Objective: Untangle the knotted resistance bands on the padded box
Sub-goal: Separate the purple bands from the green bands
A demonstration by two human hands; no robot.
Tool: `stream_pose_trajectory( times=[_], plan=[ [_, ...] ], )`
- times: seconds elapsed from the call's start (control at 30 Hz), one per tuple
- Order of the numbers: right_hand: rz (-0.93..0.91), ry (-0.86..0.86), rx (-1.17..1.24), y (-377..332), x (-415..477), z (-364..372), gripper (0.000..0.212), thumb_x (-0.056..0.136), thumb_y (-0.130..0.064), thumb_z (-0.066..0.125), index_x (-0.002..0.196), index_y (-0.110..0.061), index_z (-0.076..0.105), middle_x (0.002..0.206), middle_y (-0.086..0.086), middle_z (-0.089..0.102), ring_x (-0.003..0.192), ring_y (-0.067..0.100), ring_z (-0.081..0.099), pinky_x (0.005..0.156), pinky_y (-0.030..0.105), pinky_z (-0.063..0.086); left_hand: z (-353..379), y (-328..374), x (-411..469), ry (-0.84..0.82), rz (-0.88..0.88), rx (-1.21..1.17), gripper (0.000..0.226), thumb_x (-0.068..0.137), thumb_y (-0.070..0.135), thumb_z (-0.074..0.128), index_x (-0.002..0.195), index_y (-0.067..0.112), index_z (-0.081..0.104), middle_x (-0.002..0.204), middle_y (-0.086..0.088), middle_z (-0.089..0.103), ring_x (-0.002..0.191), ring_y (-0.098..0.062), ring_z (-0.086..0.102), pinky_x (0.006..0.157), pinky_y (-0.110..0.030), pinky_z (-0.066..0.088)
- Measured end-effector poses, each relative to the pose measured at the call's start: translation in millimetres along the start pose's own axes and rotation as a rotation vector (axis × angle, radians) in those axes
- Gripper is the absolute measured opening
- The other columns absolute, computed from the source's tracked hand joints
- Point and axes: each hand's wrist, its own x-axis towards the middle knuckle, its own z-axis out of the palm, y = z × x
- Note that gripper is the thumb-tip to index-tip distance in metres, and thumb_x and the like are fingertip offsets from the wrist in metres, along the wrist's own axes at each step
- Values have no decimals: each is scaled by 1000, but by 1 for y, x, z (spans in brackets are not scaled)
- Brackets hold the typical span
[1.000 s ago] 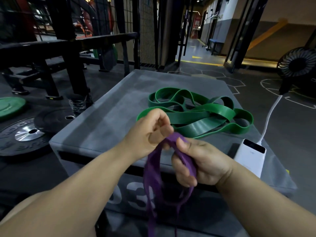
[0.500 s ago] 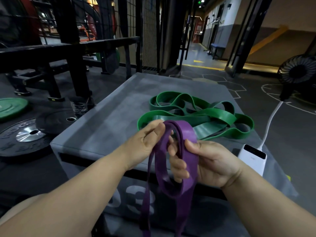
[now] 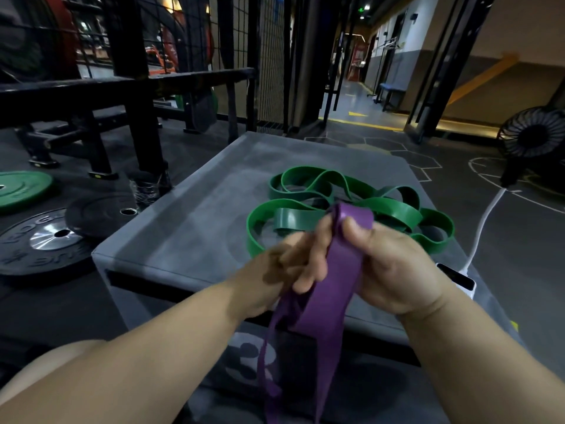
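**Dim gym light, blur on your left hand**

You are looking at a dim scene; the strongest light comes from the corridor [image 3: 357, 87] far ahead, with warm lamps glowing behind the mesh [image 3: 269, 56] at upper left. The top of the padded box [image 3: 189, 228] shows a dull grey sheen. Your left hand [image 3: 293, 258] is smeared by motion blur, while your right hand [image 3: 394, 267] reads sharper. A pale glint sits on the top fold of the purple band [image 3: 336, 280]. Posts [image 3: 440, 65] bow outward near the frame edges, and the lower corners sink into shadow
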Motion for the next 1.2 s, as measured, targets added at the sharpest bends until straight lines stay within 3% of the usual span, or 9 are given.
stream_pose_trajectory(
  times=[0.13, 0.23, 0.33, 0.47, 0.53, 0.73, 0.93, 1.07, 1.2],
  plan=[
    [-153, 152, 32, -14, -1, -10, 37, 80, -38, 75, 99, -12, 56, 72, 4, 53, 65, 22, 61, 71, 51, 52, 12, -17, 3, -233, -240, 62, 65, 79, 81, 43, 122, 35, 60, 113, 0, 67, 113, -17, 59, 108, -46, 39],
    [-227, 198, 38, -23, -4, -18, 44, 73, -17, 81, 110, -11, 57, 80, 3, 51, 69, 18, 55, 73, 45, 55, 8, -26, 4, -378, -398, 73, 98, 53, 99, 29, 121, 36, 61, 116, -6, 64, 113, -24, 57, 108, -43, 38],
    [-269, 332, 27, -30, -5, -28, 55, 68, -17, 83, 115, -13, 55, 80, 0, 53, 66, 13, 53, 67, 39, 55, 2, -26, -1, -435, -443, 166, 88, 72, 86, 30, 126, 22, 58, 117, -2, 68, 114, -19, 61, 107, -39, 40],
    [-308, 507, 42, -40, -9, -40, 36, 84, -17, 58, 119, -12, 49, 76, -3, 49, 62, 10, 47, 62, 30, 50, -7, -24, -6, -424, -418, 375, 15, 97, 24, 54, 111, 18, 56, 96, -4, 69, 91, -14, 65, 91, -25, 50],
    [-300, 551, 49, -43, -13, -44, 29, 90, -17, 49, 119, -13, 50, 76, -4, 48, 62, 9, 45, 62, 27, 48, -9, -20, -6, -354, -403, 445, 8, 98, 14, 52, 98, 21, 55, 87, 1, 69, 82, -11, 64, 84, -25, 51],
    [-279, 705, -29, -30, -10, -43, 21, 96, -3, 42, 114, -12, 50, 72, 1, 50, 61, 12, 47, 62, 29, 47, -1, -5, -7, -123, -236, 299, 5, 93, 17, 61, 97, 13, 59, 73, 1, 62, 61, -7, 59, 57, -19, 48],
    [-187, 761, -243, -7, 1, -30, 14, 102, -3, 40, 112, -11, 45, 65, 4, 48, 59, 14, 47, 65, 32, 45, 3, 10, -14, -283, -155, -68, 48, 75, -4, 61, 120, 7, 55, 98, -3, 68, 87, -12, 64, 73, -26, 53],
    [-98, 690, -258, 2, 3, -19, 12, 101, -7, 43, 109, -13, 50, 71, 4, 57, 65, 17, 54, 68, 31, 46, 5, 17, -15, -187, -34, 41, 32, 87, -13, 56, 108, 11, 61, 93, 1, 71, 88, -8, 67, 74, -20, 52],
    [-9, 611, -280, 13, 4, -14, 14, 100, -13, 47, 112, -11, 53, 85, 7, 66, 81, 19, 65, 80, 33, 55, 6, 19, -11, -42, 25, 38, 6, 84, 21, 63, 85, 15, 66, 76, -4, 68, 72, -17, 64, 72, -33, 55]
  ],
)
